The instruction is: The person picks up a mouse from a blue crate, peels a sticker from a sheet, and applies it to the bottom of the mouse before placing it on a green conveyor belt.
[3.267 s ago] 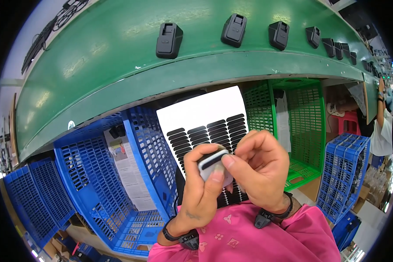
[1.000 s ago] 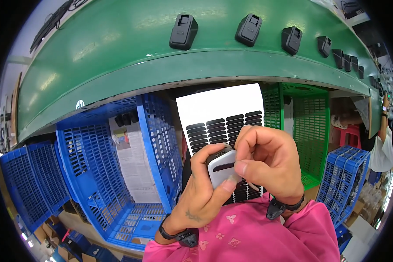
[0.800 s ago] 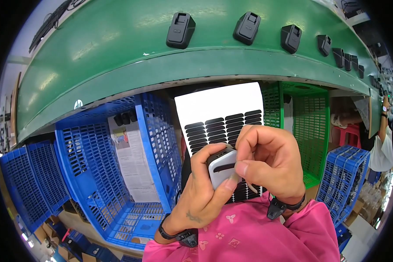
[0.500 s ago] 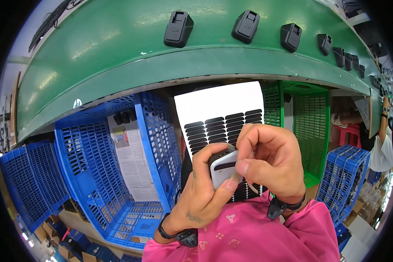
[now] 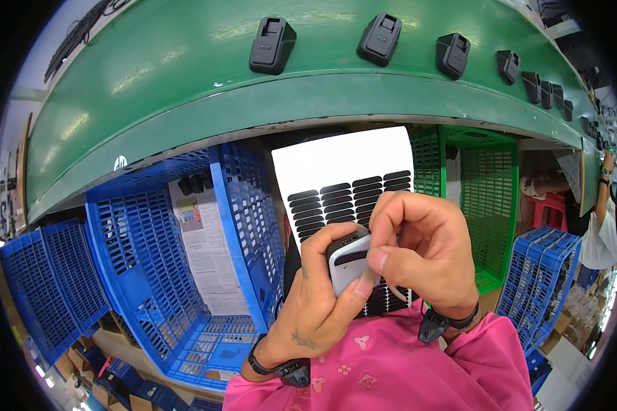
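My left hand (image 5: 312, 301) is wrapped round a small device with a pale grey face (image 5: 344, 277) and a black casing, tilted up in front of my chest. A narrow black sticker (image 5: 350, 258) lies across the upper part of that face. Its right end meets the pinched thumb and forefinger of my right hand (image 5: 435, 250); the fingertips partly hide it. Behind my hands stands a white sheet (image 5: 343, 161) with rows of oblong black stickers (image 5: 369, 193). My hands cover part of those rows.
Across the front runs a green conveyor (image 5: 164, 68) carrying a row of black wedge-shaped units (image 5: 273, 46). A blue crate (image 5: 140, 274) with printed paper inside stands at my left, a green crate (image 5: 487, 205) at my right. Another blue crate (image 5: 538, 284) and a person's arm (image 5: 604, 181) are farther right.
The black units on the conveyor have shifted slightly to the left. Both hands and the device stay almost in place, with only a slight shift to the left.
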`<state>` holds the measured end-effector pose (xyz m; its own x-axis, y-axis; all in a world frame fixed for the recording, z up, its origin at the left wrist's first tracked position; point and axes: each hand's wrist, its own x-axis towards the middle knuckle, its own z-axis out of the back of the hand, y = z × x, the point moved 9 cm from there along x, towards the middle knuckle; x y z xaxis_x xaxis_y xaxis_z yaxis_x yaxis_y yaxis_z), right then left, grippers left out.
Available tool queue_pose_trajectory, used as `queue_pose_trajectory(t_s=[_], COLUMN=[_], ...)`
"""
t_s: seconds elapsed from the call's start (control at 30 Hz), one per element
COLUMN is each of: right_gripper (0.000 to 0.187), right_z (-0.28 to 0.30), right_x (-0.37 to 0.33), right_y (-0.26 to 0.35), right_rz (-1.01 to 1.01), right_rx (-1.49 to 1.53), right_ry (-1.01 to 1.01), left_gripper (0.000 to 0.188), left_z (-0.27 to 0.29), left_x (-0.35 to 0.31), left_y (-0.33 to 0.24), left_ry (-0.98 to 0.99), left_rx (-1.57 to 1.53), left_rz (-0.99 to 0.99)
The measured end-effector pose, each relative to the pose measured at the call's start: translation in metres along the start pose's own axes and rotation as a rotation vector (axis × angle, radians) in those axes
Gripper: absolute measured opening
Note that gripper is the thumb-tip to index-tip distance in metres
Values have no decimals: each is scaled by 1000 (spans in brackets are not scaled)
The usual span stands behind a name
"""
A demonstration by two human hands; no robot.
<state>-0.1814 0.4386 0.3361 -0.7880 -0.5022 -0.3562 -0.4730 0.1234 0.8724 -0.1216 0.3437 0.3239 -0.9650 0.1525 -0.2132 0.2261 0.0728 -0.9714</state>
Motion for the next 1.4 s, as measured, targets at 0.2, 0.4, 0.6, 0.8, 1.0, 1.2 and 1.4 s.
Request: queue_pose_trajectory(t_s=[0.2, 0.4, 0.6, 0.8, 1.0, 1.2, 1.4], right_gripper=[7, 7, 8, 8, 8, 12, 14], right_z=[1, 1, 5, 5, 9, 6, 9], right_x=[0, -1, -2, -2, -2, -3, -6], right_y=[-1, 2, 1, 2, 2, 0, -10], right_rz=[26, 63, 83, 121, 174, 148, 68], right_rx=[-48, -92, -144, -168, -231, -157, 90], right_ry=[-31, -58, -97, -122, -161, -172, -114], left_gripper=[53, 53, 54, 53, 52, 49, 48], left_z=[0, 0, -1, 0, 0, 5, 4], left_x=[0, 0, 2, 1, 3, 1, 2], left_y=[3, 1, 4, 0, 1, 10, 9], left_ry=[-8, -24, -32, -48, -81, -105, -89], left_rx=[3, 28, 36, 76, 70, -68, -140], left_rz=[23, 39, 52, 23, -1, 68, 48])
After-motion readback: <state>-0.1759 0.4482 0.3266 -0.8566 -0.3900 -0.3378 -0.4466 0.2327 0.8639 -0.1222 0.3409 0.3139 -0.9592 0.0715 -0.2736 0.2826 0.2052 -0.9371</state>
